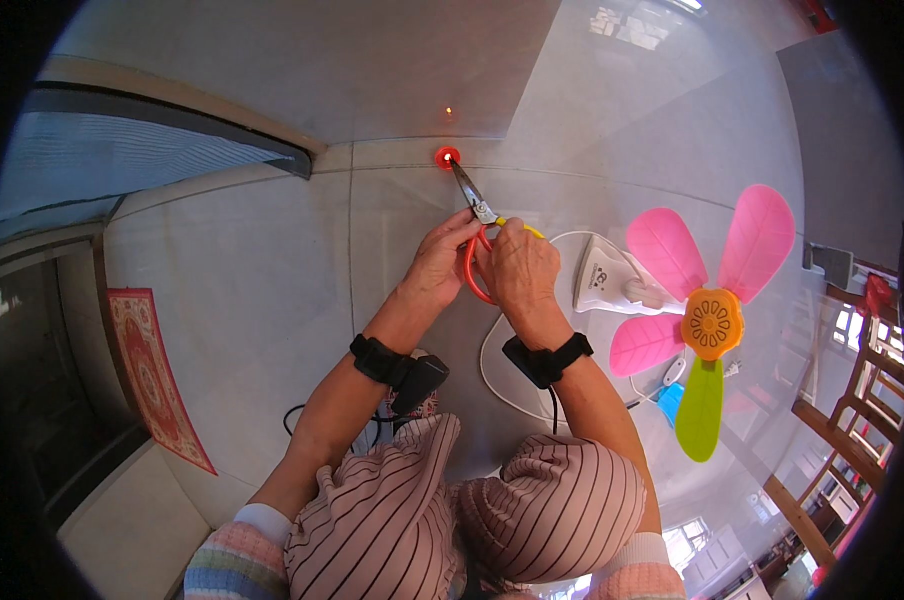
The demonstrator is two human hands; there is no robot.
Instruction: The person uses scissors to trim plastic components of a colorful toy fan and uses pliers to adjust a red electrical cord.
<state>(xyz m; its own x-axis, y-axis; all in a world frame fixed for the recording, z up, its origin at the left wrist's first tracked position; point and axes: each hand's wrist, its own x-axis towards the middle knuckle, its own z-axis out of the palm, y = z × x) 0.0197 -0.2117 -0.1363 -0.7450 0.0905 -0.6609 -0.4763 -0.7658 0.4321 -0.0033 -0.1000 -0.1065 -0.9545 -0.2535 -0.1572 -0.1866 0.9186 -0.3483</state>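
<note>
By the closed right hand (524, 265), the scissors (482, 209) are gripped at the handles; beside the pivot they are pinched by the left hand (440, 262). Just ahead of both hands, their tips are held at a lit red candle (447, 158).

You have scissors (482, 212) with silver metal blades, one red plastic handle and one yellow, angled toward 11 o'clock. Their tips reach a small, round, red candle (442, 154) at your 12 o'clock, glowing brightly at its centre (whether they touch is unclear).
</note>
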